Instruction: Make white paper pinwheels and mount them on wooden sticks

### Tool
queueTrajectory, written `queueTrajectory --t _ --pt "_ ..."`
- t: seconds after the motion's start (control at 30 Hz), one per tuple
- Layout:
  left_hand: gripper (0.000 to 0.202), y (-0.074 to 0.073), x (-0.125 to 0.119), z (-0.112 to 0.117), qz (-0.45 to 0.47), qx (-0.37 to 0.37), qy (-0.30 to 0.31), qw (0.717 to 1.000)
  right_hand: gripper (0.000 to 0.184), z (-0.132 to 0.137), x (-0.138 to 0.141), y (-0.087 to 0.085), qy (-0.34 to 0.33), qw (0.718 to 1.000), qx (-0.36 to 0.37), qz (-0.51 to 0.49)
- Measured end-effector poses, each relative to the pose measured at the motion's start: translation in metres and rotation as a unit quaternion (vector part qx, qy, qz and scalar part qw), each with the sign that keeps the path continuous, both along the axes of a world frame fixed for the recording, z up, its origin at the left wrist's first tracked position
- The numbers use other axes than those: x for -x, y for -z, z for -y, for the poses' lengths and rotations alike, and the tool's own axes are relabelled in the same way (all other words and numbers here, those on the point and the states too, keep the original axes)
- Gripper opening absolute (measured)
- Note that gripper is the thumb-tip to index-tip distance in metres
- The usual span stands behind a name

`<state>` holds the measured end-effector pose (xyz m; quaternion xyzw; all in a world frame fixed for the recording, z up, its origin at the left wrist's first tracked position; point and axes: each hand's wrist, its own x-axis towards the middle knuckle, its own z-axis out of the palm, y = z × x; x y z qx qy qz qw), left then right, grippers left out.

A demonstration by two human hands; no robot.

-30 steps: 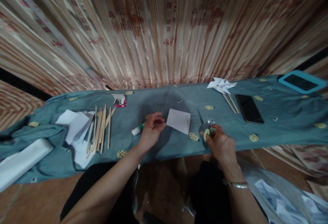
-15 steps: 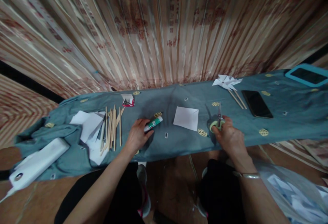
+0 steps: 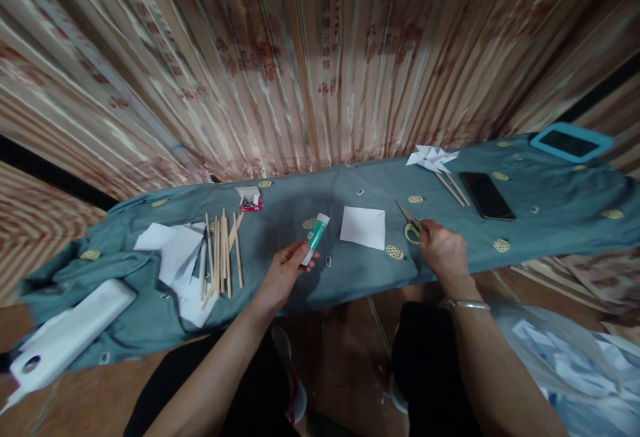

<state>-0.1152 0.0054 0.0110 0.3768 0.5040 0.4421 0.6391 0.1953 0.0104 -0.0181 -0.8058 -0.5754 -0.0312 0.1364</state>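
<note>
Head view showed a person seated at a long surface draped in a teal cloth, with a striped curtain hanging behind it. The left hand was pinched around the lower end of a glue stick, thumb and fingers closed on the tube. The stick was raised off the cloth and tilted, with its white cap pointing away from the person. It sat left of a white paper square that lay flat on the cloth, apart from both hands.

The right hand rested on the cloth to the right of the square, its curled fingers touching the green handles of the scissors. The blades pointed up and to the left and lay on the cloth. Whether the fingers actually closed through the handles could not be told. A metal bracelet circled that wrist.

Left of the glue stick lay a bundle of wooden sticks, roughly parallel, partly on top of a loose pile of white paper. A small red packet sat beyond them near the far edge. A white paper pinwheel on two sticks lay at the far right side, just beside a dark phone. A tablet in a blue case lay farther right.
</note>
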Motion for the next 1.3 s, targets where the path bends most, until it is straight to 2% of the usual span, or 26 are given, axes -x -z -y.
queueTrajectory --t 0.13,0.27,0.37,0.43,0.47,0.53,0.6,0.63,0.67,0.73,0.8,0.9,0.97,1.07,1.13,1.2,1.3 --pt "0.050 -0.004 -0.009 0.010 0.073 0.034 0.028 0.996 0.032 0.001 -0.004 0.006 0.006 1.000 -0.020 0.002" --pt "0.048 -0.004 -0.013 0.017 0.061 0.026 0.060 0.996 0.027 0.000 -0.013 0.010 -0.011 0.999 -0.041 -0.031" --pt "0.047 -0.005 -0.019 0.022 0.049 0.023 0.089 0.995 0.028 0.000 -0.011 0.005 -0.021 0.997 -0.053 -0.055" --pt "0.050 -0.006 -0.023 0.025 0.049 0.020 0.107 0.993 0.030 0.004 -0.001 -0.003 -0.049 0.990 -0.062 -0.117" --pt "0.051 -0.007 -0.026 0.027 0.050 0.017 0.115 0.992 0.030 0.006 0.007 -0.008 -0.086 0.968 -0.061 -0.228" --pt "0.052 -0.008 -0.030 0.029 0.052 0.006 0.131 0.990 0.033 0.013 0.027 -0.018 -0.152 0.932 -0.023 -0.328" --pt "0.050 -0.009 -0.034 0.029 0.051 -0.007 0.141 0.989 0.047 0.021 0.049 -0.028 -0.234 0.781 0.070 -0.575" --pt "0.048 -0.009 -0.036 0.029 0.052 -0.010 0.144 0.988 0.051 0.024 0.059 -0.033 -0.246 0.715 0.101 -0.646" --pt "0.047 -0.010 -0.037 0.029 0.054 -0.010 0.147 0.988 0.052 0.027 0.068 -0.036 -0.252 0.665 0.118 -0.693" --pt "0.047 -0.011 -0.040 0.028 0.059 -0.007 0.153 0.986 0.042 0.029 0.081 -0.040 -0.247 0.604 0.129 -0.747" --pt "0.047 -0.012 -0.041 0.026 0.063 -0.003 0.158 0.986 0.034 0.028 0.088 -0.040 -0.227 0.585 0.125 -0.769" --pt "0.046 -0.014 -0.042 0.023 0.057 0.003 0.153 0.987 0.033 0.022 0.090 -0.037 -0.186 0.578 0.103 -0.788" --pt "0.044 -0.012 -0.041 0.020 0.044 0.003 0.147 0.988 0.032 0.017 0.090 -0.036 -0.146 0.563 0.079 -0.809" --pt "0.041 -0.005 -0.033 0.011 -0.020 -0.026 0.144 0.989 0.032 0.010 0.088 -0.034 -0.075 0.520 0.030 -0.850" --pt "0.041 0.003 -0.023 0.003 -0.118 -0.090 0.138 0.979 0.032 0.007 0.086 -0.033 -0.041 0.486 0.011 -0.873" --pt "0.034 0.011 -0.011 -0.009 -0.255 -0.198 0.123 0.938 0.032 0.005 0.084 -0.031 -0.026 0.453 0.006 -0.891" --pt "0.031 0.024 0.008 -0.028 -0.416 -0.314 0.111 0.846 0.030 0.005 0.079 -0.029 -0.020 0.417 0.005 -0.909"
